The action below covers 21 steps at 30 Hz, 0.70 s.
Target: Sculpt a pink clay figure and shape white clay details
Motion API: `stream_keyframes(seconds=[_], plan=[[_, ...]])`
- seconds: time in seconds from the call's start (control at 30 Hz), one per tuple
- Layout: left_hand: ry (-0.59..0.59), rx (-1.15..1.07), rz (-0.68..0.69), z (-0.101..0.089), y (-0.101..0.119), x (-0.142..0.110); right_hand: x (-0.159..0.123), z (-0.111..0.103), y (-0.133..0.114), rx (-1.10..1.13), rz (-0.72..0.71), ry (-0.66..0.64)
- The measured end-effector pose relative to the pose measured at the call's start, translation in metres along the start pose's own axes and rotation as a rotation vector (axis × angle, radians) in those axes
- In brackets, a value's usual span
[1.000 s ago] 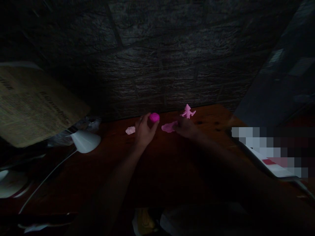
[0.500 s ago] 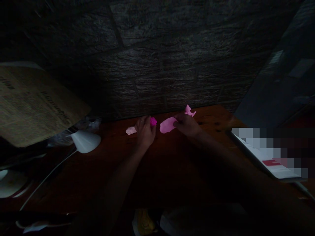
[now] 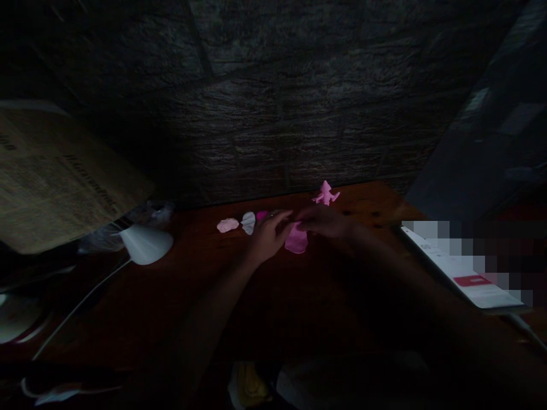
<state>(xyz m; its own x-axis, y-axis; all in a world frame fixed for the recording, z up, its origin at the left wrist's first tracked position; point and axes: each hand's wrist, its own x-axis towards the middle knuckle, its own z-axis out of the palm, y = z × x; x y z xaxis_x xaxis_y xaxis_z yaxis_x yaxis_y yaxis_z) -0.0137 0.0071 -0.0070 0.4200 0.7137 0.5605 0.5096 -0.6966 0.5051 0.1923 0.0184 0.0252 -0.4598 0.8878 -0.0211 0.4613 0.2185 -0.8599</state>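
Dim light leaves much of the scene hard to read. The magenta piece [image 3: 261, 216] is partly hidden behind the left hand [image 3: 270, 234], so its full outline cannot be made out. The upper edge of the pink sheet [image 3: 296, 240] is covered by fingers; its rounded lower part shows below them, over the wooden table [image 3: 205, 273]. The right hand [image 3: 325, 221] is in deep shadow, its separate fingers barely distinguishable. Thumb and fingers are together, clamped on the sheet's upper edge. The left hand meets it from the other side, its fingers extended toward the right hand and its thumb lower, beside the sheet. Whether the left fingertips close on the sheet or only lie against it cannot be told.

To the left of the left hand, a white piece [image 3: 248, 222] lies near a pale pink piece [image 3: 228, 225], the two apart. A small pink figure [image 3: 326, 193] stands behind the right hand, near the textured wall [image 3: 256, 114]. At the left, a white cone-shaped object [image 3: 147, 245] with a thin cable lies beside crumpled clear plastic; a printed brown paper item [image 3: 64, 176] is cut off by the frame. At the right, pixelation covers part of a white panel [image 3: 478, 287].
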Motion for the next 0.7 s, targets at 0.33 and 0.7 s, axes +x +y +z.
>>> stream_keyframes(seconds=[0.33, 0.7], plan=[[0.035, -0.399, -0.294, 0.008, -0.007, 0.001, 0.004, 0.004, 0.007, -0.064, -0.055, 0.096], [0.141, -0.586, -0.518, -0.001, 0.007, 0.007, 0.004, 0.002, 0.007, -0.01, -0.077, 0.068]])
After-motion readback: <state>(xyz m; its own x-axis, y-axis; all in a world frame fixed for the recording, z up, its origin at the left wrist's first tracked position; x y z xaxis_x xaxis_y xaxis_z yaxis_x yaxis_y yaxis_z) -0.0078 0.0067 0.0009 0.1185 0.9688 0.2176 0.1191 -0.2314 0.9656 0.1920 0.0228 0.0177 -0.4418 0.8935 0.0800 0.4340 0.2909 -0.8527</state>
